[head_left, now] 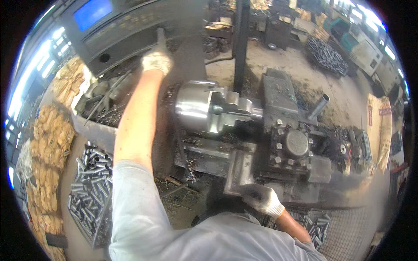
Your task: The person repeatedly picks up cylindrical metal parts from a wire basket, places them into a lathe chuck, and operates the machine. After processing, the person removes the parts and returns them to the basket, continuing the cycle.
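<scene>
My left hand [156,62], in a pale work glove, reaches up to the lathe's headstock. It is closed round the base of a grey lever [161,38], which looks smeared. Beside the lathe's carriage [240,172] is my right hand [262,199], its glove blackened over the fingers. Those fingers stretch loosely leftward, with nothing visible in them. Between my hands sits the shiny chuck [193,105], its stepped jaws [233,106] facing the dark tool post [297,142]. A short metal tube [319,106] stands tilted behind the tool post.
A bin of cut metal tubes [91,191] stands at the lower left, beside stacked brown sacks [50,130]. More tubes [319,228] lie in a wire basket at the lower right. A blue screen [92,14] shows above the headstock. Metal chips [190,169] hang below the chuck.
</scene>
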Tool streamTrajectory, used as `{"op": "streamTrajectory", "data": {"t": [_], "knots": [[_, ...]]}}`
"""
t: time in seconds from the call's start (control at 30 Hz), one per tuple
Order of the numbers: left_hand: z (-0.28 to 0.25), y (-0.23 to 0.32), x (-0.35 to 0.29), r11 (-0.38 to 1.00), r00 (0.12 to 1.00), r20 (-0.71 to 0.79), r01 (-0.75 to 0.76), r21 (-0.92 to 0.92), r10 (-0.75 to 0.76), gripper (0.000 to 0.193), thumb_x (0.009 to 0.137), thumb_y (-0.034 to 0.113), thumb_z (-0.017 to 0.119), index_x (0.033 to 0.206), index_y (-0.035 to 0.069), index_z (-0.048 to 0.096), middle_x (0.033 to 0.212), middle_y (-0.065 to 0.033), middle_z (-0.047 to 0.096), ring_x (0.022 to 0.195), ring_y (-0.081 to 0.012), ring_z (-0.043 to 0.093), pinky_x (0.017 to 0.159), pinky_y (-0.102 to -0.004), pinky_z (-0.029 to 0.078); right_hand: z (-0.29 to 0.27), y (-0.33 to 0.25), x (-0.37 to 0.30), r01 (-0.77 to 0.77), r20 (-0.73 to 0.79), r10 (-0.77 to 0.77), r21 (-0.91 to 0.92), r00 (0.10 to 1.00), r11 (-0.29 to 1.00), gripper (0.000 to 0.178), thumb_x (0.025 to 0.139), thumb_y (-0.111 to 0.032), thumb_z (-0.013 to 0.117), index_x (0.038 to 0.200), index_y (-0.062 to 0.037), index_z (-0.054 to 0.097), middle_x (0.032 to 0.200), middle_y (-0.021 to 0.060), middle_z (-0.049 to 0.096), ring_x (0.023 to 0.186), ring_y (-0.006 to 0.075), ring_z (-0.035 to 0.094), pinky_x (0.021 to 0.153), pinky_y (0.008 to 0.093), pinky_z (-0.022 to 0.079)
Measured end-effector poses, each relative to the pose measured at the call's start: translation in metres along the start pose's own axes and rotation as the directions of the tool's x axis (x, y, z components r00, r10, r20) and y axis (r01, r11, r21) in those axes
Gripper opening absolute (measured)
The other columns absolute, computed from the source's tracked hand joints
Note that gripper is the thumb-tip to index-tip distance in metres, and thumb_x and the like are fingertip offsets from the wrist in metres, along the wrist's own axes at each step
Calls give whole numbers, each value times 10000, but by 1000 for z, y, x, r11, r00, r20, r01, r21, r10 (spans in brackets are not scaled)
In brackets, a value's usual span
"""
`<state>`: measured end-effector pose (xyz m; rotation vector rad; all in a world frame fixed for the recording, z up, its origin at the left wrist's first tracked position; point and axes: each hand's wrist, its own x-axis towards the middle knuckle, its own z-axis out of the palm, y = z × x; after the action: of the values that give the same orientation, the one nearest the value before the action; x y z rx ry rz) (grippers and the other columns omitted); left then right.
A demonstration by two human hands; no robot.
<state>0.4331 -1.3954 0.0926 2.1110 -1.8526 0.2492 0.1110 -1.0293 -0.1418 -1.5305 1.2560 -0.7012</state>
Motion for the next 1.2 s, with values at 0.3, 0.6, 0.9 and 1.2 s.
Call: {"op": "streamTrajectory", "data": {"t": [0.3, 0.6, 0.9, 1.2], "knots": [[92, -25, -312, 787, 895, -201, -446, -427, 398, 291, 881, 177, 772, 1151, 79, 727, 943, -171, 753, 854, -382, 752, 750, -454, 620, 49, 65, 27, 232, 274, -194, -114, 942, 966, 394, 923, -271, 782, 1244, -45, 748, 1160, 177, 776, 1017, 287, 768, 915, 389, 599], [118, -258, -973, -63, -33, 91, 935, -349, -995, 384, 943, 389, 695, 1190, 105, 770, 1212, -200, 758, 1150, -372, 726, 981, -446, 576, 251, 13, 10, -48, 728, 115, -112, 676, 993, 369, 899, -75, 764, 1225, 90, 713, 995, 177, 771, 789, 204, 746, 732, 327, 617], [-38, -20, -1438, -418, -805, -300, 72, -906, 511, 435, 1100, 348, 464, 1271, 0, 661, 1289, -256, 695, 1150, -419, 695, 965, -497, 561, 579, -37, -173, 694, 1000, -16, 10, 1, 720, 419, 866, -220, 801, 1207, 17, 746, 1052, 186, 792, 901, 241, 767, 821, 364, 607], [-64, 121, -1441, -663, -720, -391, -128, -738, 574, 629, 1129, 422, 403, 1616, 24, 389, 1466, -305, 585, 1272, -422, 646, 1084, -497, 534, 687, -50, -261, 912, 903, 319, 154, -286, 380, 515, 871, -434, 784, 1191, -30, 769, 1170, 218, 774, 1100, 387, 737, 954, 449, 571]]}}
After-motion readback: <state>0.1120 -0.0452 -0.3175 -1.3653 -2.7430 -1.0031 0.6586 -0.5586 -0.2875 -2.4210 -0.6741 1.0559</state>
